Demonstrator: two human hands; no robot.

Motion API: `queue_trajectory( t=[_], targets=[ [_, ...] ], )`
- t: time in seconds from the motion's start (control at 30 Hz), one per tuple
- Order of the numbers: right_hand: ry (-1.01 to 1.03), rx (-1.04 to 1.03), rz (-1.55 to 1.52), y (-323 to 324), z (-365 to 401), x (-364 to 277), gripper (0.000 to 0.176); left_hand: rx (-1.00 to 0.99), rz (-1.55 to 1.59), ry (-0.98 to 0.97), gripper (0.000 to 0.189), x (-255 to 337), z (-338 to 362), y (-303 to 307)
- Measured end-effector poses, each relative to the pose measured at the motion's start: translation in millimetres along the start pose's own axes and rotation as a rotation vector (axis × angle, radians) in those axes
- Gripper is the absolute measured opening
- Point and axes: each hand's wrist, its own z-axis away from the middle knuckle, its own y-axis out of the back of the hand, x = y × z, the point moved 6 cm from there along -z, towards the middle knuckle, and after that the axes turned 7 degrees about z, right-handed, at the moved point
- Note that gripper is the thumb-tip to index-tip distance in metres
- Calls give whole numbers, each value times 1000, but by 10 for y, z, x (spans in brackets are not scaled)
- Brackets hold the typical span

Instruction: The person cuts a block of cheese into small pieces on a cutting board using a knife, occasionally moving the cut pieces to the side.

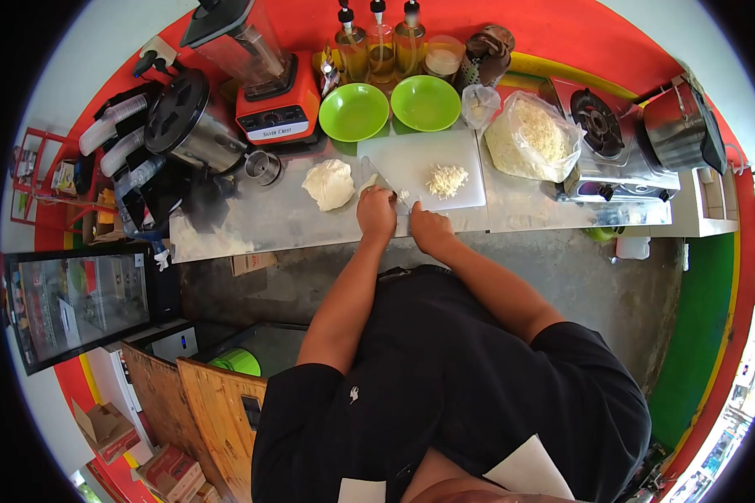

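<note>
My right hand (430, 228) is closed around the handle of a knife (381, 178) at the front edge of the white cutting board (382, 147). The blade slants away to the left over the board. Beside it, my left hand (377, 211) has its fingers curled at the board's front left corner; what they hold is hidden. A pale piece of food (369, 181) shows just beyond these fingers. On the board's right side lies a small heap of pale shreds (446, 180). Left of the board, a whitish, uneven lump (329, 184) rests on the metal counter.
Two green bowls (354, 112) stand behind the board, near pump bottles (382, 50). An open plastic bag of pale shreds (533, 138) sits right, before a gas stove (597, 126). At left are a red blender (273, 109), a metal cup (262, 168) and a lidded steel container (195, 126).
</note>
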Motion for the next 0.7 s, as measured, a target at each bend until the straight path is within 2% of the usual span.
queue_trajectory(
  t=[0.13,0.47,0.7],
  targets=[
    [-19,13,-42,-53,-47,-19,22,22,28,73,7,1,12,28],
    [-18,15,-37,-108,-62,-22,18,28,0,71,8,28,44,40],
    [2,165,-142,46,-28,-1,19,45,6,50,8,45,106,125]
  ],
)
